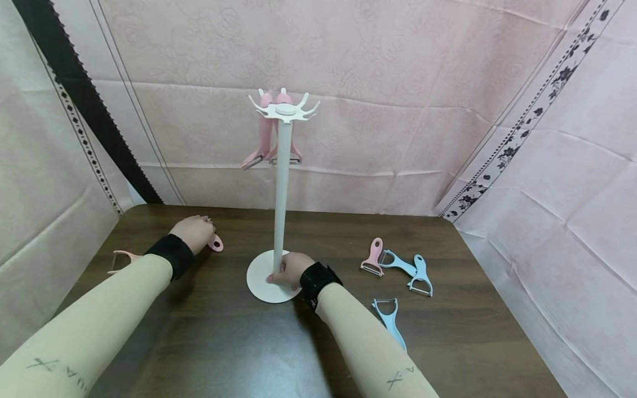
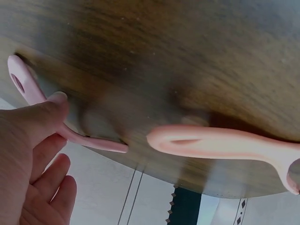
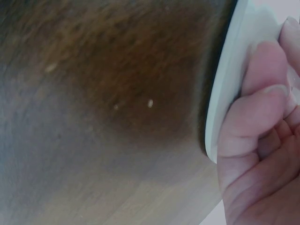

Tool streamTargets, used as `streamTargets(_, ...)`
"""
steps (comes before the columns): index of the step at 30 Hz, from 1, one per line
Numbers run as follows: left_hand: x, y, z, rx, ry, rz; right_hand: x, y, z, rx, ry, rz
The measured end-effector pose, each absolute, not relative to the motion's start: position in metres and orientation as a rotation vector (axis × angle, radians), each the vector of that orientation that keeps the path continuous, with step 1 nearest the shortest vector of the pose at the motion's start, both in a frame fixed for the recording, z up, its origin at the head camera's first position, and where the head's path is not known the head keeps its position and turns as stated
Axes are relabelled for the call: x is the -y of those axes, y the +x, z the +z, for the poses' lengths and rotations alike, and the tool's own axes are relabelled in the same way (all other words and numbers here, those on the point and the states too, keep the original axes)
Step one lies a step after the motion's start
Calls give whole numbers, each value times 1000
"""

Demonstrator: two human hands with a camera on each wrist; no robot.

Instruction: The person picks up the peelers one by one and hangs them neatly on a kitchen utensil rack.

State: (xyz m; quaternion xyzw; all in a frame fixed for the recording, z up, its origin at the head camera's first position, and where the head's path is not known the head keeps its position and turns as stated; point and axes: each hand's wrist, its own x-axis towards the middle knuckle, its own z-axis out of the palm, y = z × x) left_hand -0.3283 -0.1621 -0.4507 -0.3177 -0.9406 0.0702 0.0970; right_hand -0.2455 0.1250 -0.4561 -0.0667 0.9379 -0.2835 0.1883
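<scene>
My left hand (image 1: 193, 232) pinches a pink peeler (image 2: 32, 91) by its handle between thumb and fingers, low over the table at the back left. A second pink peeler (image 2: 220, 140) lies beside it; the left forearm partly covers that one in the head view. My right hand (image 1: 294, 270) grips the foot of a white hook stand (image 1: 281, 193) low on its pole, against the round base (image 1: 260, 277). The stand is upright. From its hooks at the back hang two pink peelers, a left one (image 1: 265, 130) and a right one (image 1: 283, 98) partly behind the pole.
On the right of the brown table (image 1: 224, 342) lie a pink peeler (image 1: 374, 254) and two blue ones, one (image 1: 400, 262) overlapping the other (image 1: 420, 271). Another blue peeler (image 1: 390, 320) lies nearer, partly behind the right forearm. Pale cloth (image 1: 373, 166) hangs around the table.
</scene>
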Motion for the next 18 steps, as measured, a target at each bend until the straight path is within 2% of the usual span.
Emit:
streamTargets(7,164,-327,-449,2803,-851,9,-125,-246,-457,-2645,-193,-792)
streamTargets(18,165,-327,-441,2929,-861,33,-124,-244,-453,-2632,-193,-803)
